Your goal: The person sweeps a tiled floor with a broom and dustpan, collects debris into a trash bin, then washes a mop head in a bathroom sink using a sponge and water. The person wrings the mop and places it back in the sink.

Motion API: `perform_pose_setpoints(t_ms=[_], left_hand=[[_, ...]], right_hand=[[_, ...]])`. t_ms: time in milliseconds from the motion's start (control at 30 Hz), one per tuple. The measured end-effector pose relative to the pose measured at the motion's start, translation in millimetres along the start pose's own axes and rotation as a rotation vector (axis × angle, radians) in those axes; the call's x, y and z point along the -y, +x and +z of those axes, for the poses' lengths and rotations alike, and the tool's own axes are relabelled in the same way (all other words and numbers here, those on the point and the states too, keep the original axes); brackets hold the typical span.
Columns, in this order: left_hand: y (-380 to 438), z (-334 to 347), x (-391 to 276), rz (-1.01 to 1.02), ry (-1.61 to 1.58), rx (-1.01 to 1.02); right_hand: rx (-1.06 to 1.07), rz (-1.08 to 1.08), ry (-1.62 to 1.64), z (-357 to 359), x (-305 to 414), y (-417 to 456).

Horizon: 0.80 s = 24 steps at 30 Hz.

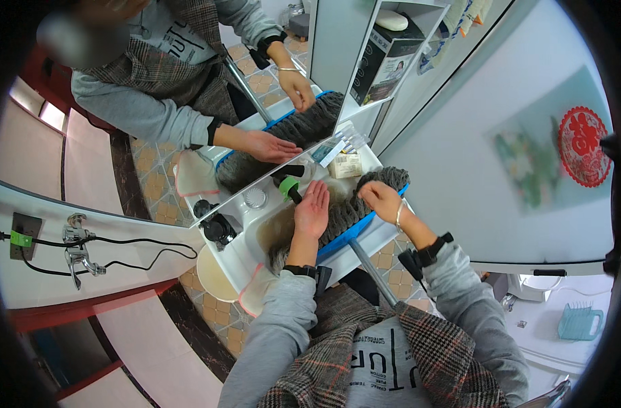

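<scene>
A mop head with grey strands [343,219] and a blue plastic frame [347,238] lies across a white sink [249,224] holding murky water. Its metal handle [372,273] slants down to my torso. My left hand [312,209] is palm up over the sink at the mop's left part, fingers extended, holding nothing. My right hand [383,201] hovers by the mop's right end with curled fingers; whether something small is inside cannot be told. A black faucet with a green band [289,188] reaches toward my left hand's fingertips.
A mirror [188,127] reflects the arms and mop. Soap box [345,166], toothbrushes [350,140] and a dark bottle [218,229] stand on the sink's rim. A pink-edged cloth [256,290] hangs at its front left, beside a cream bucket [216,275]. A glass door [519,153] stands right.
</scene>
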<state>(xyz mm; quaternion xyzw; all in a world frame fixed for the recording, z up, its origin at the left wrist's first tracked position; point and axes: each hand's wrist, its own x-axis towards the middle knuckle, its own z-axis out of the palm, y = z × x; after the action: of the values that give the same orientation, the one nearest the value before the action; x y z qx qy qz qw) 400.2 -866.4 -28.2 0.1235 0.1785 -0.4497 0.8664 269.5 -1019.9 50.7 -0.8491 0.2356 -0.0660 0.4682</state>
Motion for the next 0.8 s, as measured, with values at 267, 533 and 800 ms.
perform_pose_setpoints(t_ms=[267, 533, 800], left_hand=[[26.6, 10.3, -0.1, 0.055, -0.252, 0.035], [39.5, 16.9, -12.6, -0.032, -0.481, 0.156], [53.6, 18.4, -14.3, -0.016, -0.424, -0.088]], right_hand=[[0.057, -0.400, -0.274, 29.8, 34.7, 128.9], [0.813, 0.185, -0.703, 59.0, 56.5, 200.2], [0.796, 0.071, -0.668, 58.0, 48.8, 190.8]])
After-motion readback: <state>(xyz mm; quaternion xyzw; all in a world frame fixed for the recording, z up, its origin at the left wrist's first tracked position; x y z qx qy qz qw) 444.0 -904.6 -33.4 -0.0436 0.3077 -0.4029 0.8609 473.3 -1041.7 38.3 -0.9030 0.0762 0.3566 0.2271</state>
